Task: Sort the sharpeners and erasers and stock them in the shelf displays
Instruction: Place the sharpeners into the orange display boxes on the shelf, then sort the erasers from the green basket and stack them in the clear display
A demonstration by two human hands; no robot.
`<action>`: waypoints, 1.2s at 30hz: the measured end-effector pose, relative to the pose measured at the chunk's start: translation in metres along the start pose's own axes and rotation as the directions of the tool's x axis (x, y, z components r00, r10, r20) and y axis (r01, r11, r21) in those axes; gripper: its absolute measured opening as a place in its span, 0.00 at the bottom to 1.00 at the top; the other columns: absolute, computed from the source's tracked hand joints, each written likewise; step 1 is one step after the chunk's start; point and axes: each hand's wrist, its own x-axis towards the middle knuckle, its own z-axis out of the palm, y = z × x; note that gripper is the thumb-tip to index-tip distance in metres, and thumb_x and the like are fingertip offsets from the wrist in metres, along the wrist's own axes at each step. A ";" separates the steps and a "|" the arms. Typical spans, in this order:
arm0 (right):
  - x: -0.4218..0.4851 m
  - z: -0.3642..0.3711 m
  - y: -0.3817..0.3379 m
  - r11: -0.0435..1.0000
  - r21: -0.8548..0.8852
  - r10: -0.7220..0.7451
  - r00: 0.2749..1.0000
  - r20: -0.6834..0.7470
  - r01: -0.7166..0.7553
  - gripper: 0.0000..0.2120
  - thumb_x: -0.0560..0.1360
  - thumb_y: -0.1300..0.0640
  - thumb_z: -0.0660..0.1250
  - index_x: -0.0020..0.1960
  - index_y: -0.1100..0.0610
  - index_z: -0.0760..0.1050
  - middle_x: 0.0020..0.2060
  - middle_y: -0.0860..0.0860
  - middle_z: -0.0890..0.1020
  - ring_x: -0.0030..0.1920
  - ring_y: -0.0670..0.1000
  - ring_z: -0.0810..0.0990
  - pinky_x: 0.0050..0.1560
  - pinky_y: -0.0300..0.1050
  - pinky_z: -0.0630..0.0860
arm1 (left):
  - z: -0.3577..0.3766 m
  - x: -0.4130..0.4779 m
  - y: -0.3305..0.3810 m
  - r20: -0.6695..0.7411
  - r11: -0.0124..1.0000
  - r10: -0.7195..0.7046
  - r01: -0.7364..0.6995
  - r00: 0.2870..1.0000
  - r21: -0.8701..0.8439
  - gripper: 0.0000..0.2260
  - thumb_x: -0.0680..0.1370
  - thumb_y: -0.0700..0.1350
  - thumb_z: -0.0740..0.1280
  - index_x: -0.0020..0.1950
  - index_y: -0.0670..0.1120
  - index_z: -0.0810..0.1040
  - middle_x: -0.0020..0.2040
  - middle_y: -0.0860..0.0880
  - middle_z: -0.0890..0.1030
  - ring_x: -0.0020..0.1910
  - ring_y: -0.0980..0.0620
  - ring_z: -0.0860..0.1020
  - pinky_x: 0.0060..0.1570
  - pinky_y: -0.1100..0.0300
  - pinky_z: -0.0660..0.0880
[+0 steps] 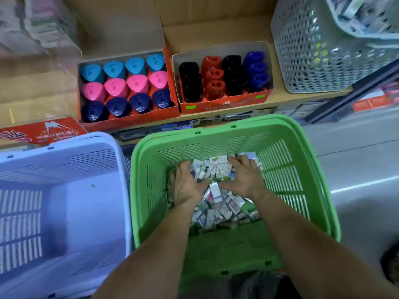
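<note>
A green basket (pixel 302 152) in front of me holds a heap of small wrapped erasers (pixel 218 203). Both my hands are down in that heap. My left hand (pixel 186 184) lies palm-down on its left side with fingers spread over the erasers. My right hand (pixel 245 176) rests on the right side, fingers apart and curled around a cluster of erasers. On the wooden shelf beyond, a red display box (pixel 129 124) carries rows of light blue, pink and navy sharpeners (pixel 124 88). Beside it a second red box (pixel 226 103) holds black, red and blue sharpeners (pixel 224 76).
A pale blue basket (pixel 64 190) stands to the left of the green one, touching it. A red hard-eraser display box (pixel 43 132) sits at the shelf's left. A grey perforated basket (pixel 319 50) occupies the shelf's right end. Grey floor (pixel 362 169) lies to the right.
</note>
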 end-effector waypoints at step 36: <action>-0.019 -0.036 -0.022 0.718 0.693 0.027 0.998 0.061 -0.061 0.14 0.82 0.55 0.63 0.67 0.51 0.77 0.60 0.46 0.79 0.58 0.48 0.76 0.60 0.44 0.68 | -0.018 -0.010 0.021 0.102 0.776 -0.128 0.163 0.987 -0.609 0.37 0.74 0.48 0.76 0.79 0.44 0.62 0.74 0.44 0.72 0.66 0.43 0.75 0.71 0.45 0.70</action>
